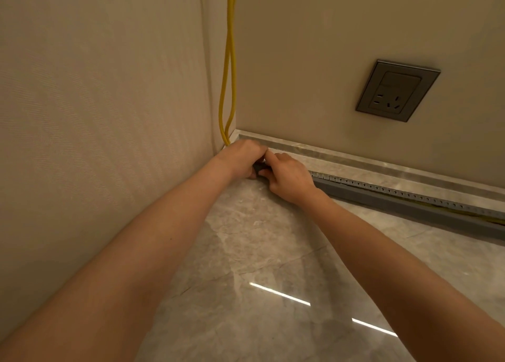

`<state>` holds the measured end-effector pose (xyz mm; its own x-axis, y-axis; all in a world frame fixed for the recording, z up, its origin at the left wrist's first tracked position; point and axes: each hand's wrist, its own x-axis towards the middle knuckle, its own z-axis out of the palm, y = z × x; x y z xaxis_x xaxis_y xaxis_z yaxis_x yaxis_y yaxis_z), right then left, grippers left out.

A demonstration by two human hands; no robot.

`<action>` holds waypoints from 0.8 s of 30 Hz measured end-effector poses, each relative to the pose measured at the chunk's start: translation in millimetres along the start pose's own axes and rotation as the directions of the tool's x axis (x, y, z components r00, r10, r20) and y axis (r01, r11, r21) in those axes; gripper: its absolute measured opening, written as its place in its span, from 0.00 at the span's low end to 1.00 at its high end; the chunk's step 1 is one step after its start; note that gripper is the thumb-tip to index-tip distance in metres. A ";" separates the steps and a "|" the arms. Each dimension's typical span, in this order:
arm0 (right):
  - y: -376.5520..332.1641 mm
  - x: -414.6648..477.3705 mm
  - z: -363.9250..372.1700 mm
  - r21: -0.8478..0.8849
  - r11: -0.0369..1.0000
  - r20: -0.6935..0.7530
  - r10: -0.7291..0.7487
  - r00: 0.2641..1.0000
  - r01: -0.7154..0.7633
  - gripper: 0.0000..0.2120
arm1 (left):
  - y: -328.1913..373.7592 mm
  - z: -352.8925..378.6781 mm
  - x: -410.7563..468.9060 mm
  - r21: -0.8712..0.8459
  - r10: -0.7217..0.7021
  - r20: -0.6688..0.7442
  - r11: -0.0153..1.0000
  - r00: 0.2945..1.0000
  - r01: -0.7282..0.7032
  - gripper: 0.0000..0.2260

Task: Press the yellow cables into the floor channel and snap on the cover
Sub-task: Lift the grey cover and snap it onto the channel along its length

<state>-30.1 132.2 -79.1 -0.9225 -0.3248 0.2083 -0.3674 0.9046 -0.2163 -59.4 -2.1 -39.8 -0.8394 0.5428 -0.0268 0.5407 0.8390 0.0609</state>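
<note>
Two yellow cables (228, 69) hang down the room's corner and vanish behind my left hand (241, 156). A grey slotted floor channel (404, 197) runs along the base of the right wall, with a bit of yellow cable showing inside it at the far right. Both hands meet at the channel's corner end. My left hand is curled over that end. My right hand (287, 178) pinches a dark grey piece right beside it. The fingers hide what exactly each one grips. No separate cover is visible.
A grey wall socket (397, 90) sits on the right wall above the channel. A pale stone skirting (355, 159) runs behind the channel. The floor is glossy grey marble tile (259, 266) with light reflections. A textured wall closes the left side.
</note>
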 end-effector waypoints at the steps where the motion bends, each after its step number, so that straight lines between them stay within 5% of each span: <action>1: 0.2 0.8 0.1 0.005 1.000 0.000 0.007 1.000 -0.007 0.17 | -2.2 -1.0 0.6 0.007 0.013 0.007 1.000 1.000 -0.013 0.15; 6: -1.6 6.7 -4.7 0.081 0.988 0.022 0.132 0.991 -0.133 0.13 | -9.0 -0.4 5.6 0.016 0.022 0.097 1.000 0.995 -0.024 0.13; 9: 0.6 18.8 -12.5 0.296 0.909 0.133 0.264 0.955 -0.293 0.15 | -6.5 -3.4 15.1 -0.019 -0.043 0.212 0.999 0.976 0.048 0.11; 15: 10.5 34.9 -20.9 0.408 0.834 0.274 0.276 0.921 -0.372 0.15 | -7.2 -14.9 37.0 0.022 -0.091 0.347 0.996 0.933 0.089 0.15; 24: 34.1 4.8 -26.5 0.056 0.990 0.167 0.122 0.978 -0.133 0.31 | -23.7 -30.1 49.8 0.104 -0.124 0.483 0.991 0.867 0.084 0.18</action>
<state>-43.9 168.7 -60.2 -0.9671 -0.2537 0.0184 -0.2478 0.9229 -0.2948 -115.7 4.0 -12.5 -0.7680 0.3838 -0.5127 0.4709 0.8810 -0.0458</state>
